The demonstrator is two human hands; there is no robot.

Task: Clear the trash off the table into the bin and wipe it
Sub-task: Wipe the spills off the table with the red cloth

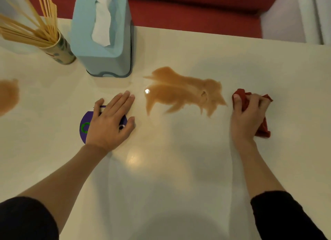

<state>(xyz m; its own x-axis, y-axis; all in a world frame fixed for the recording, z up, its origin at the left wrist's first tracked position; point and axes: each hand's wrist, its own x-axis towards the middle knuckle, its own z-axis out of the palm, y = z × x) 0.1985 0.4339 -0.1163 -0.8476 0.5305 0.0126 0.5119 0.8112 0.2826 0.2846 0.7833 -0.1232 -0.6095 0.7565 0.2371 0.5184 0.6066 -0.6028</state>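
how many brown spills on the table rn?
2. A large spill at centre, between the left hand and the red cloth gripped by the right hand; a second spill at the frame's left edge, cut off. More may lie out of view.

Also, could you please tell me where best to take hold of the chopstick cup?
Probably wrap the cup round its lower wall, coming from the near side: chopsticks fan out of its mouth, and the tissue box stands close on its right.

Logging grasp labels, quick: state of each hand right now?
Left hand: open, resting flat on the purple disc.
Right hand: closed, gripping the red cloth.
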